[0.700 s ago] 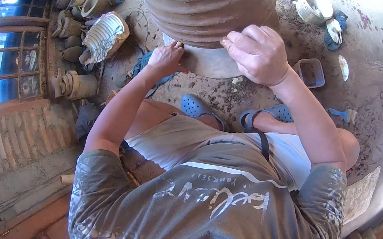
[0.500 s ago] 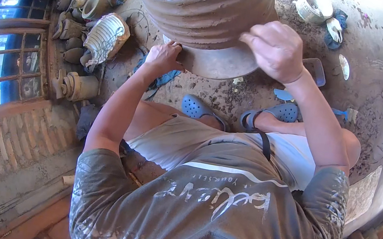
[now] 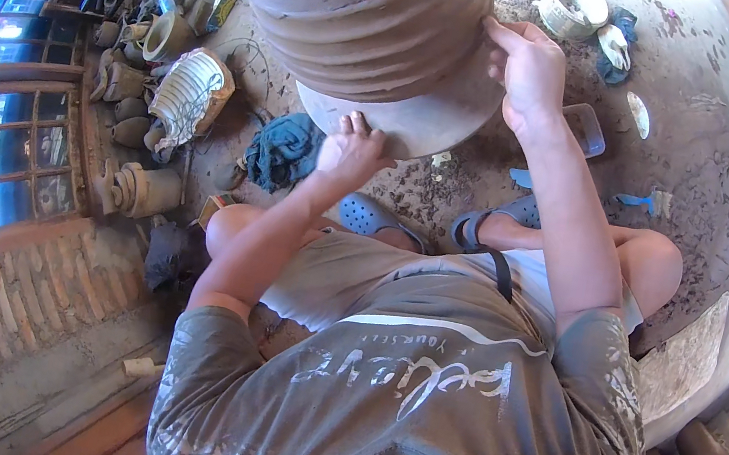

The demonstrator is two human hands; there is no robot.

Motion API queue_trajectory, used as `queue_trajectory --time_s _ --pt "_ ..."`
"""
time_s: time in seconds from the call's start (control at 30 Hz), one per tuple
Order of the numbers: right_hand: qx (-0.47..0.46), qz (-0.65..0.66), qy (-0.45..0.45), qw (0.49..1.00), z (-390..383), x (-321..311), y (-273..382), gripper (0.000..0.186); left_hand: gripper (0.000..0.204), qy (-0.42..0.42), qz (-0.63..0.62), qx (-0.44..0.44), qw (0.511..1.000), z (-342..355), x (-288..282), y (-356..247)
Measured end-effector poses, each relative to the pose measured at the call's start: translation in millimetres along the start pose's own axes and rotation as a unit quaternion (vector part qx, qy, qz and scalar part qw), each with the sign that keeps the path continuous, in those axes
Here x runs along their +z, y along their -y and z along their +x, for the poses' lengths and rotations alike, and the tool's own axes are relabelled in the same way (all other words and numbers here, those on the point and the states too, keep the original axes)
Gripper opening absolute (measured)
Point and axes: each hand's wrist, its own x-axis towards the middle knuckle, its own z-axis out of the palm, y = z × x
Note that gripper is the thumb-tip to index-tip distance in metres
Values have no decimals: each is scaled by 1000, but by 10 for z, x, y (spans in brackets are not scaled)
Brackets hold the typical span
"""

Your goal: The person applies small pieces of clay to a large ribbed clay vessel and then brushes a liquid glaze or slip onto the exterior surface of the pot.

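Note:
A large brown clay pot with ridged coils around its wall stands on a round grey board. My left hand holds the board's near edge, fingers bent over the rim. Beside the pot's right wall is my right hand, its thumb and forefinger pinched together against the clay and the other fingers curled. Whatever lies between those fingertips is too small to make out.
A dark teal cloth lies left of the board. Near my right arm are a plastic tub and blue scrapers. A white bucket stands farther off. Several clay pots and a ribbed mould line the left wall.
My left hand has moved right along the board's near edge, uncovering more of the teal cloth. My right hand has shifted slightly up and left, its forefinger now straighter against the pot.

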Motion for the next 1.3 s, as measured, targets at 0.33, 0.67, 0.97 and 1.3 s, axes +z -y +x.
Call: queue_trajectory --time_s 0.33,0.67,0.97,1.3 --pt "23 96 -15 995 -226 151 -127 12 55 -24 -41 32 998 155 -28 -894" --pt "-120 -110 69 984 -1011 514 -781 20 38 -67 -70 111 989 374 487 -843" --pt "-284 -263 163 907 -894 -450 -739 26 47 80 -515 -19 854 7 -368 -299" --pt "-389 -414 360 740 -953 -835 -1130 32 54 261 -790 -109 543 -216 -371 -693"
